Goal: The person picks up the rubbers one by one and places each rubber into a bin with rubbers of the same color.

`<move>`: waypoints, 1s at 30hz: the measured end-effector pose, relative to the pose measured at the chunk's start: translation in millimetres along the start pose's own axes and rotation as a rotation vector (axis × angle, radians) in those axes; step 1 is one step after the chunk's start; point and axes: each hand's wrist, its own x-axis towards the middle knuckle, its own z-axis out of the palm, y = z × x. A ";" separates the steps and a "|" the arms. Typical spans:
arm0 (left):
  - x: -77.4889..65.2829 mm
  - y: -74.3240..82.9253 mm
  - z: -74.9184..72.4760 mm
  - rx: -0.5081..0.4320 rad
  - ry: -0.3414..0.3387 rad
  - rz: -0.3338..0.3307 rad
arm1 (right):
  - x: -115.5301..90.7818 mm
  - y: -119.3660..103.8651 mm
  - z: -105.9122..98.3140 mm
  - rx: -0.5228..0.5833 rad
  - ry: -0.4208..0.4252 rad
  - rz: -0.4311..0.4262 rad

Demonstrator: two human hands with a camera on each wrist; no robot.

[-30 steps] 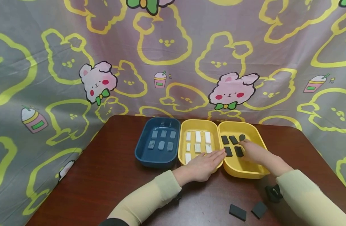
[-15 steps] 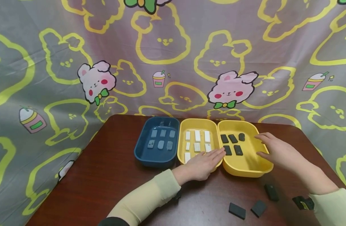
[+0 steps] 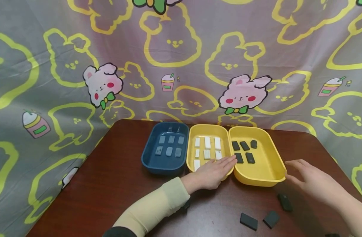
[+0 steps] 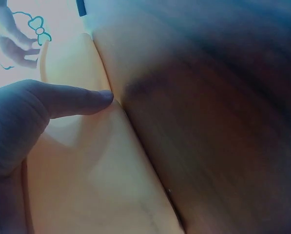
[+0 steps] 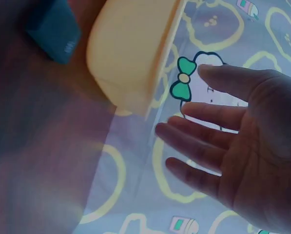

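My left hand (image 3: pixel 214 171) lies over the near end of the middle yellow tray (image 3: pixel 208 127), fingers straight, fingertips at the rim beside the right yellow tray (image 3: pixel 275 154). In the left wrist view its thumb (image 4: pixel 82 101) touches a tray's outer wall. My right hand (image 3: pixel 314 182) holds nothing; its fingers are spread just off the right tray's right side. Inside that tray sit several small black blocks (image 3: pixel 250 158). On the table, nearer to me, lie three more: a left block (image 3: pixel 249 221), a middle block (image 3: pixel 271 219) and a right block (image 3: pixel 285 202) below the right hand.
A dark blue tray (image 3: pixel 148 161) with several grey blocks (image 3: pixel 169 151) stands left of the middle tray. White blocks (image 3: pixel 207 142) lie in rows in the middle tray, some hidden by the left hand. A patterned curtain (image 3: pixel 181 59) hangs behind the brown table (image 3: pixel 109 184).
My right hand has drawn out of the right yellow tray, moving right and towards me past its rim. The right-hand loose block came into full view. My left hand has stayed in place.
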 end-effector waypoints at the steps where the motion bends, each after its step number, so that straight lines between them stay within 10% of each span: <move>1: 0.0 0.1 -0.3 0.000 -0.002 0.000 | -2.7 3.0 2.6 0.010 -0.015 0.014; 14: -0.1 1.0 -0.9 -0.009 -0.002 -0.006 | -19.1 9.5 44.3 0.204 -0.321 0.077; 30: -0.1 0.6 -0.2 -0.009 0.003 -0.004 | -20.1 -1.9 60.3 0.008 -0.265 0.018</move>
